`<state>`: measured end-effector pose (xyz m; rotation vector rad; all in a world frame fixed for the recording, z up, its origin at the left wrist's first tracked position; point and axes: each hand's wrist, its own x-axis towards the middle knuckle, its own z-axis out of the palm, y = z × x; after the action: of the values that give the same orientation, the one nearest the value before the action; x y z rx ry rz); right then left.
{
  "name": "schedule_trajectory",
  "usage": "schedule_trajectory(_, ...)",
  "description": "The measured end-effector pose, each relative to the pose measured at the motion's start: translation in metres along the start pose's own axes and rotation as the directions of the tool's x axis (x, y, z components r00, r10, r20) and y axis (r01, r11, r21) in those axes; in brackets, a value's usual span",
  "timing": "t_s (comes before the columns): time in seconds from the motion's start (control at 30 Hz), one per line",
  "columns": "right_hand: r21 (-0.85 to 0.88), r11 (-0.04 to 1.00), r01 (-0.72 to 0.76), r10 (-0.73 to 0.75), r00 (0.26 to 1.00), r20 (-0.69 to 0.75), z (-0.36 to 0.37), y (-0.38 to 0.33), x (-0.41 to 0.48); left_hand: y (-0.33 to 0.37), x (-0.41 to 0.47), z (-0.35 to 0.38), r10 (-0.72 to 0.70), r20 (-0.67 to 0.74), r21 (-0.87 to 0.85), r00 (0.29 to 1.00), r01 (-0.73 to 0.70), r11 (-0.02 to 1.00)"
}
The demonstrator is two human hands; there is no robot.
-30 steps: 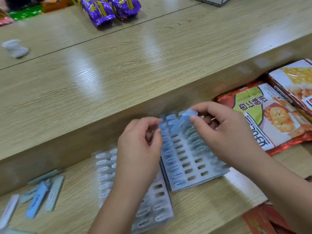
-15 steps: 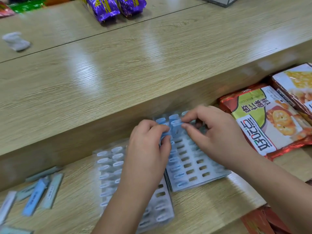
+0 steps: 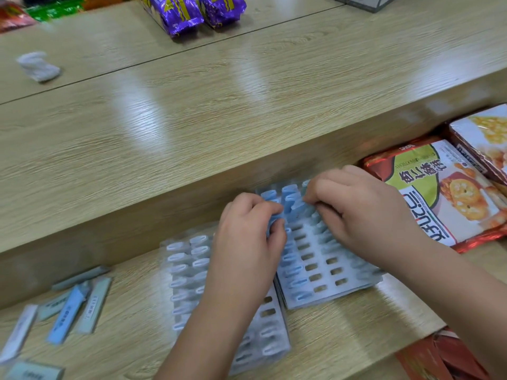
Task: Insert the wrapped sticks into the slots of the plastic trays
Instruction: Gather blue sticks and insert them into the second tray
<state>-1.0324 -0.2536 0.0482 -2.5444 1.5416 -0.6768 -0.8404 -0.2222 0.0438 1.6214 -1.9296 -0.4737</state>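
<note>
At the far end of the right-hand pale slotted plastic tray [image 3: 321,283], the right hand [image 3: 362,215] pinches a light-blue wrapped stick [image 3: 297,208] over a slot; the left hand [image 3: 247,242] pinches that tray's left edge, with loose wrapped sticks [image 3: 68,311] lying well to the left

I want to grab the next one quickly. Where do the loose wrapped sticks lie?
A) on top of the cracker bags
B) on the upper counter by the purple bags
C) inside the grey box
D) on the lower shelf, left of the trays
D: the loose sticks lie flat on the lower shelf, to the left of the trays.
</note>
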Motion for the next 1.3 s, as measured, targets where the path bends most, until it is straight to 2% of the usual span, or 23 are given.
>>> schedule_trajectory(0.1, -0.109, 0.994, 0.027, -0.021, 0.998, 0.058, -0.006, -0.004, 0.003, -0.001, 0.0, 0.001, 0.007, -0.001, -0.003, 1.0, -0.007, 1.0)
schedule_trajectory(0.23, -0.172, 0.985, -0.009, 0.019, 0.998, 0.053, -0.007, -0.004, -0.001, 0.0, -0.002, 0.001, 0.017, -0.031, -0.042, 0.999, -0.018, 0.999)
schedule_trajectory(0.37, -0.016, 0.998, -0.067, 0.067, 0.998, -0.016, -0.007, -0.024, -0.006, 0.0, -0.014, -0.021, 0.003, -0.102, -0.181, 0.995, -0.022, 0.983)
schedule_trajectory(0.5, 0.168, 0.985, -0.027, 0.04, 0.997, -0.071, 0.003, -0.087, -0.004, -0.033, -0.042, -0.063, -0.041, -0.212, -0.162, 0.976, 0.007, 0.987)
schedule_trajectory(0.63, 0.274, 0.957, 0.101, -0.087, 0.994, -0.063, 0.025, -0.165, 0.016, -0.097, -0.081, -0.106, -0.159, -0.303, -0.112, 0.94, 0.13, 0.985)
schedule_trajectory(0.73, 0.313, 0.938, 0.152, -0.176, 0.983, 0.051, 0.053, -0.219, 0.034, -0.147, -0.115, -0.137, -0.313, -0.327, -0.089, 0.892, 0.3, 0.95)
schedule_trajectory(0.8, 0.245, 0.957, 0.158, -0.209, 0.957, 0.201, 0.075, -0.253, 0.045, -0.179, -0.136, -0.152, -0.418, -0.324, -0.022, 0.849, 0.435, 0.9)
schedule_trajectory(0.87, 0.154, 0.982, 0.106, -0.159, 0.905, 0.395, 0.097, -0.279, 0.053, -0.204, -0.15, -0.159, -0.494, -0.294, 0.055, 0.818, 0.531, 0.846)
schedule_trajectory(0.93, 0.065, 0.997, -0.036, -0.005, 0.837, 0.547, 0.116, -0.294, 0.061, -0.218, -0.154, -0.16, -0.506, -0.24, 0.109, 0.829, 0.541, 0.834)
schedule_trajectory(0.97, 0.017, 0.995, -0.096, 0.069, 0.817, 0.572, 0.123, -0.298, 0.063, -0.22, -0.152, -0.16, -0.504, -0.213, 0.126, 0.837, 0.535, 0.835)
schedule_trajectory(1.03, -0.084, 0.979, -0.184, 0.199, 0.815, 0.544, 0.136, -0.303, 0.066, -0.219, -0.143, -0.158, -0.515, -0.169, 0.158, 0.84, 0.539, 0.827)
schedule_trajectory(1.1, -0.145, 0.965, -0.22, 0.263, 0.82, 0.509, 0.142, -0.308, 0.064, -0.215, -0.136, -0.155, -0.526, -0.147, 0.203, 0.838, 0.546, 0.813)
schedule_trajectory(1.2, -0.149, 0.964, -0.22, 0.265, 0.833, 0.485, 0.147, -0.31, 0.057, -0.21, -0.132, -0.155, -0.515, -0.12, 0.203, 0.849, 0.529, 0.824)
schedule_trajectory(1.3, -0.1, 0.956, -0.276, 0.287, 0.813, 0.507, 0.149, -0.303, 0.053, -0.208, -0.132, -0.155, -0.502, -0.049, 0.211, 0.864, 0.5, 0.84)
